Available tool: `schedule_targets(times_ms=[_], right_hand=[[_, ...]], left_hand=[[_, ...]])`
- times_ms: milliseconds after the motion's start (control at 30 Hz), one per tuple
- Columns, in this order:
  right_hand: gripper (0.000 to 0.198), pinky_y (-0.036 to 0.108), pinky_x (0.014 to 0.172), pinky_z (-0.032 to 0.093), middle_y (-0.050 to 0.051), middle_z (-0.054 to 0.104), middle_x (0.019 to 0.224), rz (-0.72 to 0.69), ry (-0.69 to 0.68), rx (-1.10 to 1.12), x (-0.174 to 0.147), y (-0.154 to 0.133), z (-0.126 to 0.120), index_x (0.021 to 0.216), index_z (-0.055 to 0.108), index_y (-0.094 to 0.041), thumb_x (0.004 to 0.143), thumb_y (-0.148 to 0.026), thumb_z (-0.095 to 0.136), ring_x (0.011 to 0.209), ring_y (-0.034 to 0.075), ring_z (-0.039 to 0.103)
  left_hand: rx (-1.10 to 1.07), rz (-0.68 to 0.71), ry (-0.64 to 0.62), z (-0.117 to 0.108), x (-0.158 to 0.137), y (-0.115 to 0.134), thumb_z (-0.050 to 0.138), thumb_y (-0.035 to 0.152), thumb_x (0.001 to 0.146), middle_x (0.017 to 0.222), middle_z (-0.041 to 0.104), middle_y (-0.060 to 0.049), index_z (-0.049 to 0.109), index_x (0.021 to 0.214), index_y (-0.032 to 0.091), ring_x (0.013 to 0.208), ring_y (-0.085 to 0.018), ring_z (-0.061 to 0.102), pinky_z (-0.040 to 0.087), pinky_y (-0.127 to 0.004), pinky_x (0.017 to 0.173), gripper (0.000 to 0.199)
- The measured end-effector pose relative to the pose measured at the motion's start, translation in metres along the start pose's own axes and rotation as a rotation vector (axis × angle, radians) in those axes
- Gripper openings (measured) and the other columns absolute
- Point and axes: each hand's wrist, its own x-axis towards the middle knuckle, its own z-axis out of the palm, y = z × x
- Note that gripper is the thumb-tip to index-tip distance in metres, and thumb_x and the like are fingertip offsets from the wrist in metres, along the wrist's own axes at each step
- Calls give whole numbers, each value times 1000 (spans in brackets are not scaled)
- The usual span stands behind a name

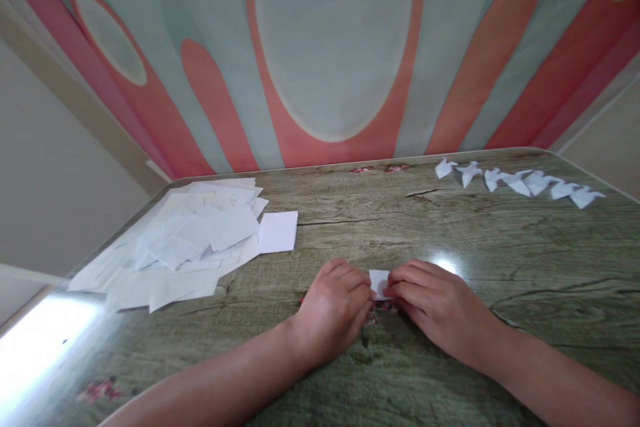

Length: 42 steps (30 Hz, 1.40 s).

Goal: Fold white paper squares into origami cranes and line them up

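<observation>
Two hands, left hand (334,310) and right hand (436,310), pinch a small folded white paper piece (379,282) between fingertips on the near wood-grain table (450,240); loose white paper sheets (193,243) lie far left

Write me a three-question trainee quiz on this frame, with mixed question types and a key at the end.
1. True or false: both hands touch the small folded white paper on the table.
2. Where does the row of finished folded paper figures lie? A) far right of the table B) under the left hand C) on the paper pile
3. Fill in: a single white square sheet lies just to the ____ of the loose paper pile.

Key:
1. True: the left hand and right hand pinch it from either side.
2. A
3. right
</observation>
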Motion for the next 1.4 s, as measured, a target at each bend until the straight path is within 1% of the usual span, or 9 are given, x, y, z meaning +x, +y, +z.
schedule_targets(times_ms=[133,267,500,533,600,700,833,1067,1400], right_hand=[[19,33,68,43,3,62,80,80,11,38,-1,-4,0,78,65,-18,92,-16,51,77,18,54],[16,33,69,42,3,60,78,135,-1,31,-2,-7,3,78,64,-18,91,-19,54,77,18,53],[20,32,66,39,2,58,74,230,-37,55,-3,-6,5,72,62,-18,91,-21,55,72,17,52],[21,32,66,39,2,58,73,242,-47,58,-3,-5,5,72,62,-18,91,-20,55,72,17,51],[21,32,66,38,1,57,73,261,-70,63,-2,-5,4,71,62,-18,91,-20,54,73,17,51],[21,32,68,37,1,58,74,283,-91,76,-1,-5,2,74,63,-19,92,-20,53,75,17,52],[19,32,68,36,0,59,74,313,-93,68,1,-6,4,75,64,-19,91,-22,54,76,18,53],[19,33,68,36,1,58,73,372,-83,-45,0,-4,8,71,60,-19,89,-25,57,75,19,53],[19,33,67,36,0,59,71,410,-77,-123,3,-5,10,68,58,-19,86,-25,61,73,19,54]], left_hand=[[2,-31,19,-1,0,2,46,22,91,78,62,-5,61,74,16,82,-20,54,40,-38,80,23],[-14,-64,-3,0,0,3,48,24,90,77,60,-5,60,75,16,80,-19,53,38,-36,76,21],[-158,-244,-57,5,0,5,54,26,89,73,59,-1,58,71,16,78,-17,54,37,-32,72,21],[-176,-266,-62,5,-1,5,55,27,88,75,60,-1,58,73,17,79,-18,54,38,-33,73,18],[-200,-314,-52,5,-1,3,61,29,85,84,62,-2,61,86,18,84,-19,55,38,-34,76,11],[-216,-362,-41,5,0,0,70,35,78,96,62,-3,61,104,22,91,-21,55,39,-35,80,31],[-214,-376,-52,5,4,-1,68,36,79,94,63,-2,64,99,23,92,-21,56,39,-34,81,24],[-230,-425,-24,7,5,2,70,26,76,90,62,1,64,95,23,91,-19,56,37,-33,81,20],[-233,-433,-9,9,5,1,66,25,79,89,63,0,65,93,24,91,-19,55,37,-34,81,14]])
